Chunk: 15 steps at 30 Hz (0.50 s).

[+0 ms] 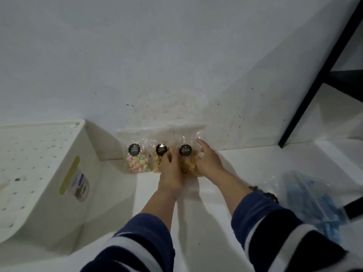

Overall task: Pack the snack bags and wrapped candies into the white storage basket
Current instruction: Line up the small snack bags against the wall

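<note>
Both hands clasp the right snack bag [187, 162] at twelve o'clock: left hand [169, 173] and right hand [208, 161] curl round its sides. The white basket [45, 173] sits at nine o'clock.

**Two hands at a row of snack bags by a white wall**

Seen from above, three clear snack bags stand against a white wall [176, 55] on a white surface [245, 163], each with a round black label. The left bag [135, 160] holds pastel pieces. The left hand [169, 173] rests between the middle bag [158, 160] and the right bag [186, 161]; the right hand [208, 161] cups the right bag's other side. A white perforated basket [39, 173] sits to the left. A clear bag of blue items [314, 203] lies to the right.
</note>
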Tool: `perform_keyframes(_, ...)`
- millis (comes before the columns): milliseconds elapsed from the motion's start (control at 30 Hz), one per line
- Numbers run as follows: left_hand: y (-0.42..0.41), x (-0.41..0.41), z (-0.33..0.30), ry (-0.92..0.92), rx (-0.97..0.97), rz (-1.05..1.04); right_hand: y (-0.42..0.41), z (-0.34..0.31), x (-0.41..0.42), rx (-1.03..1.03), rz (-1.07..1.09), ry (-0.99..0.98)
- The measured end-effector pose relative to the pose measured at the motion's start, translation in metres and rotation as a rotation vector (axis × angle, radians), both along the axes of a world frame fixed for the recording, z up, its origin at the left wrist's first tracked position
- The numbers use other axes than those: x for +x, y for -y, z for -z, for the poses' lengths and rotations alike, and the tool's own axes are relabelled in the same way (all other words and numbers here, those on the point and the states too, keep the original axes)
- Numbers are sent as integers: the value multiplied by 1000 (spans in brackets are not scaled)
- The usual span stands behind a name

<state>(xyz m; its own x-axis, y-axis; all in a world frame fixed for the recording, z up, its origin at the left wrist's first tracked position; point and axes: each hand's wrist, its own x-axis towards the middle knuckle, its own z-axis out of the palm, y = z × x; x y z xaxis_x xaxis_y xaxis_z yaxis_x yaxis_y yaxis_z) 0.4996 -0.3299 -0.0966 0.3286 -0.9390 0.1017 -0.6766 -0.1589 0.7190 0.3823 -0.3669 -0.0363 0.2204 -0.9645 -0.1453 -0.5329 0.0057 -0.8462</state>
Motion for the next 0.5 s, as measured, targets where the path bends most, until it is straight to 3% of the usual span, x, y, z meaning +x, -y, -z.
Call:
perform_keyframes(167,-11,-19,-23,161,166,15,-14,-11,-17,-10,-50,-99)
perform_keyframes(333,-39,-64,-35,255,266,292,-32,-29,-59,55,-44,-234)
perform_keyframes(500,-50,-126,-41,208,369,474,-50,-51,-120,34,-22,-461)
